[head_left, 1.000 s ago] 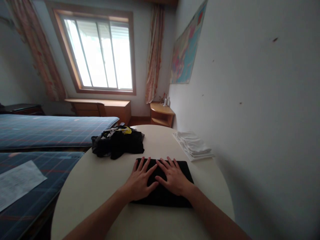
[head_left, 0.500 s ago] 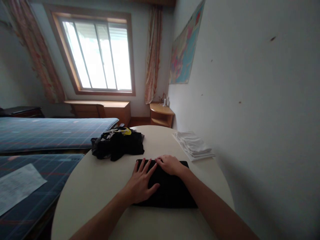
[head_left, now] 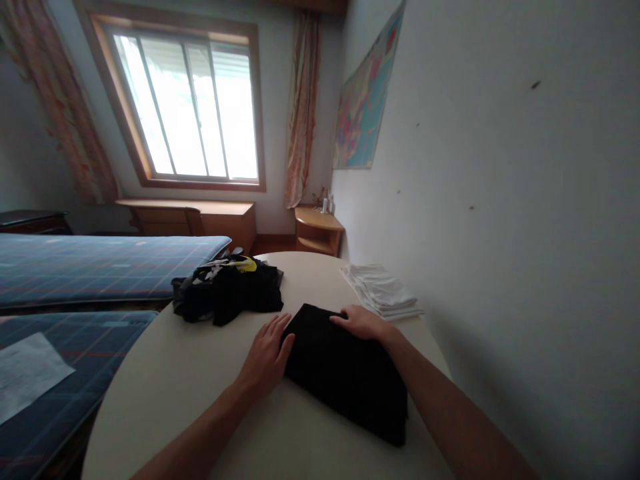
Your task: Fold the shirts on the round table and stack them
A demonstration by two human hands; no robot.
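A folded black garment lies turned at an angle on the pale round table. My right hand grips its far edge, thumb on top and the other fingers partly hidden. Along the garment's left edge rests my left hand, fingers stretched out and thumb raised apart, touching or very near the cloth. Farther back on the left is a loose heap of dark clothes with a yellow and white print. Folded white cloths are stacked at the table's right side.
A white wall with a map runs close along the right. To the left are two beds with blue plaid mattresses, one bearing a paper sheet. A desk and a corner shelf stand beyond, under the window.
The black garment has turned clockwise, its near right corner swinging toward me. My left hand has slid off its top to the left edge; my right hand has shifted slightly right.
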